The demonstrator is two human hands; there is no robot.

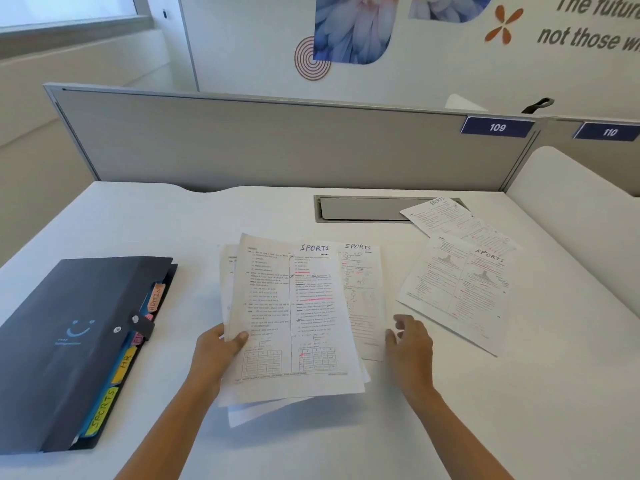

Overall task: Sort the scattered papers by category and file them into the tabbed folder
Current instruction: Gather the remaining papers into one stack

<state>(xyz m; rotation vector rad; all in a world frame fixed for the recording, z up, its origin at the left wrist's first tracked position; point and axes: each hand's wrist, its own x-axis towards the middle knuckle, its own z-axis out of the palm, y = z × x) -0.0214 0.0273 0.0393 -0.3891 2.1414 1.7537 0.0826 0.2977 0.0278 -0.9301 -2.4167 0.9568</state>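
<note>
Left hand [216, 355] pinches a loose stack of white printed "SPORTS" sheets [291, 317] above the white table [145, 220]; right hand [410, 344] fingers spread, empty. Stack could fan and slip. Dark tabbed folder [72, 344] sits left, closed.

A smooth white desk [145, 223] meets a grey fabric partition [263, 143], behind it a white wall [249, 46] with flower mural.

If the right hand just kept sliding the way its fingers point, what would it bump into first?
The right hand points up and slightly left, its fingertips already at the edge of the SPORTS sheet lying flat on the desk. That sheet would likely be met first, though how high the hand hovers is unclear.
</note>
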